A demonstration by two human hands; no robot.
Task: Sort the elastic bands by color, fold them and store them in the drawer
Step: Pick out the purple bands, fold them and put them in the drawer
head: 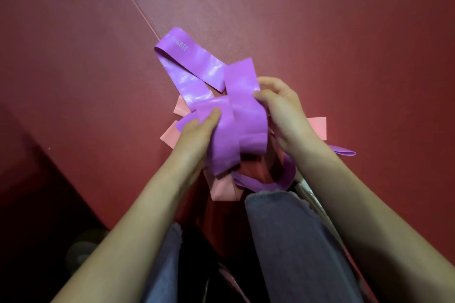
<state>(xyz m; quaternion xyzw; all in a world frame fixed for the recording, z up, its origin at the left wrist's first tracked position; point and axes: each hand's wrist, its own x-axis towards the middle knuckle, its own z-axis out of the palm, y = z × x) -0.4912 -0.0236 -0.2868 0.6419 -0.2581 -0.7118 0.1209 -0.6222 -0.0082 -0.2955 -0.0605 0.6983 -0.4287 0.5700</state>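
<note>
One line of pale print runs along the purple elastic band [194, 56], at its far looped end by the seam in the red mat [320, 19]. It is blurred; only "REE" can be guessed.

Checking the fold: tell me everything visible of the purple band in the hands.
The purple band is a wide, flat, glossy strip, rubbery-looking, with pale lettering near its far end. It is wrapped into loose loops between both hands; a long loop trails away over the red floor. The left hand grips the loops, thumb on top; the right hand pinches their right edge. Pink bands lie beneath.
</note>
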